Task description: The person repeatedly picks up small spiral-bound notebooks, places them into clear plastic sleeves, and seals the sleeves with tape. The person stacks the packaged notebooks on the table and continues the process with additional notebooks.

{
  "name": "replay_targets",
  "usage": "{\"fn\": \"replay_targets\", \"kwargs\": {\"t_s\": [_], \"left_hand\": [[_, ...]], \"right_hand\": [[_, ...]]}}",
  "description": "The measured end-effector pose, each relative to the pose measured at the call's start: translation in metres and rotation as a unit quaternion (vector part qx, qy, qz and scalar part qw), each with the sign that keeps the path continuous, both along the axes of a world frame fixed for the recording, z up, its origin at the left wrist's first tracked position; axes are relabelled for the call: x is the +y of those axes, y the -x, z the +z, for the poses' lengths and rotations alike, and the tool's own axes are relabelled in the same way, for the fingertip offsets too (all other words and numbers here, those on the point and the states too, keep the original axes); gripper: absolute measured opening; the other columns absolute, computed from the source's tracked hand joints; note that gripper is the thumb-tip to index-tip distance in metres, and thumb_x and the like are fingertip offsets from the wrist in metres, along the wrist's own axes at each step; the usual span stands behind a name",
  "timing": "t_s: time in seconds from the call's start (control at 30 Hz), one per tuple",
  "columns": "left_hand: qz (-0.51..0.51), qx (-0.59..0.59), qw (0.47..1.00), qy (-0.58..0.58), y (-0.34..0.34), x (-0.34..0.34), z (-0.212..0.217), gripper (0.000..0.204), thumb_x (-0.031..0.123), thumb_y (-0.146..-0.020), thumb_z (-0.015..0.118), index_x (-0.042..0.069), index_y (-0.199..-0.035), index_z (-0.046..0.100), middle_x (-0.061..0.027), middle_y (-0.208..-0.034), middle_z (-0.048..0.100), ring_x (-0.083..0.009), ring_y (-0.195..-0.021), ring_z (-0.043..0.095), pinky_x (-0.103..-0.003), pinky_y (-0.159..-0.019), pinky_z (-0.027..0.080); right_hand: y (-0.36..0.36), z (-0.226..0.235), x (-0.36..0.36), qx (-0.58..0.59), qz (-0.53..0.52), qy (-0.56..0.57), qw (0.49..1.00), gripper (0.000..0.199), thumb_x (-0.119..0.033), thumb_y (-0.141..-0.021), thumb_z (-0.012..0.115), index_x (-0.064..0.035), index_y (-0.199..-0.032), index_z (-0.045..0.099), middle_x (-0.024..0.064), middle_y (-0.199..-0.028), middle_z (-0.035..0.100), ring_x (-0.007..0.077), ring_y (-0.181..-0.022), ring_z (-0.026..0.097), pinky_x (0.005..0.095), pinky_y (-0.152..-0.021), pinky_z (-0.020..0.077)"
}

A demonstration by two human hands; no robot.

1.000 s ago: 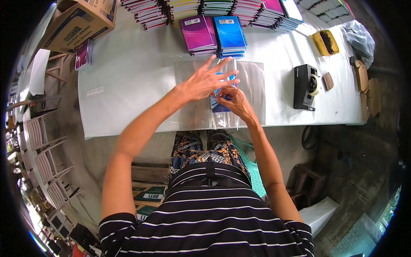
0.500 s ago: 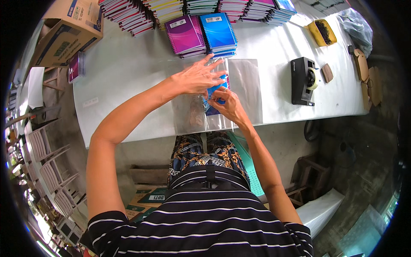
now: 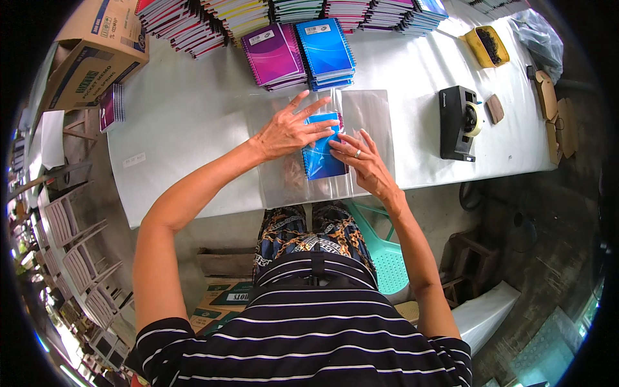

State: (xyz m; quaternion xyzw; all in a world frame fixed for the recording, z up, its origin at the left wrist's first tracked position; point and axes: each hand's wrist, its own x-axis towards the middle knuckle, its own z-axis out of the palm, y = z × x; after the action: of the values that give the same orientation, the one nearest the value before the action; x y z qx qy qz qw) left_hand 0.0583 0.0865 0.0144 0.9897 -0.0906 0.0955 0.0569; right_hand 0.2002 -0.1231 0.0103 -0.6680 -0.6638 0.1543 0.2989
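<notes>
A blue spiral notebook (image 3: 324, 162) lies on a clear plastic sheet (image 3: 371, 116) near the table's front edge, with plastic shining over its cover. My left hand (image 3: 288, 132) rests across its upper left part, fingers spread. At its right edge, my right hand (image 3: 369, 164) lies with the fingers stretched out over the plastic. Both hands are open and grip nothing. Just beyond the sheet stand a stack of purple spiral notebooks (image 3: 274, 57) and a stack of blue spiral notebooks (image 3: 327, 50), side by side.
More notebook stacks (image 3: 296, 9) line the far edge. A black tape dispenser (image 3: 456, 122) and a yellow tub (image 3: 487, 47) of dark small pieces stand to the right. At the left are an open cardboard box (image 3: 97, 71) and small purple notebooks (image 3: 112, 108). A green stool (image 3: 387, 264) is below.
My right hand has moved right and its bent fingers have straightened out. More of the blue notebook's cover shows now. My left hand has shifted slightly left and down.
</notes>
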Motion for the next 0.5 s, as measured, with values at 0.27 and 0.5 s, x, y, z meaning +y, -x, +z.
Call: {"fn": "replay_targets", "kwargs": {"t_s": [0.27, 0.5], "left_hand": [[0.011, -0.054, 0.998, -0.023, -0.003, -0.001, 0.006, 0.043, 0.025, -0.08, 0.063, 0.034, -0.121, 0.062, 0.0135, -0.137, 0.053, -0.0194, -0.143, 0.028, -0.053, -0.121, 0.008], [0.016, -0.068, 0.997, -0.037, -0.012, -0.004, 0.002, 0.037, 0.027, -0.078, 0.066, 0.03, -0.115, 0.066, 0.0128, -0.133, 0.056, -0.0194, -0.143, 0.029, -0.052, -0.12, 0.013]], "right_hand": [[0.005, 0.003, 0.012, -0.112, 0.036, 0.076, 0.99, 0.074, 0.011, -0.066, 0.057, -0.0288, -0.129, 0.06, -0.0064, -0.13, 0.054, 0.018, -0.131, 0.041, 0.0561, -0.119, 0.0105], [0.005, 0.012, 0.016, -0.113, 0.05, 0.099, 0.987, 0.074, 0.011, -0.066, 0.051, -0.028, -0.128, 0.061, -0.0005, -0.125, 0.055, 0.0221, -0.13, 0.043, 0.0571, -0.119, 0.0108]]}}
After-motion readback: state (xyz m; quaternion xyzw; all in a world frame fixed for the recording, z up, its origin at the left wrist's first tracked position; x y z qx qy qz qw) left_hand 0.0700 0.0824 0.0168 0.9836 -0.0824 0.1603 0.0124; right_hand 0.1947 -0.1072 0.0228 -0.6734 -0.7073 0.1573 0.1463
